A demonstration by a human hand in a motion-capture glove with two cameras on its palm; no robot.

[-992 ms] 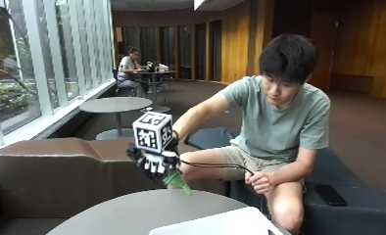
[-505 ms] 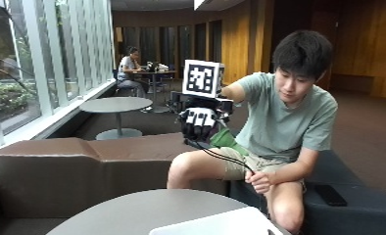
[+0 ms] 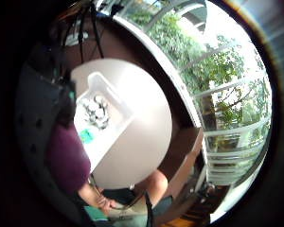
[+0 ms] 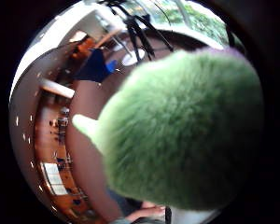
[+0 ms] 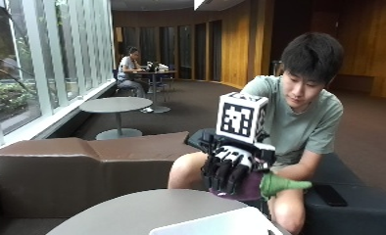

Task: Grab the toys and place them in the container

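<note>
Fingers of your gloved right hand curl down around a green-and-purple plush toy, which you hold in the air above the round table. On that table sits the white container, with several small toys inside it, and the held plush hangs above the container's near edge.

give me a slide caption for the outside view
Seated person's gloved right hand grips a green and purple plush toy above a round table, near the white container.
</note>
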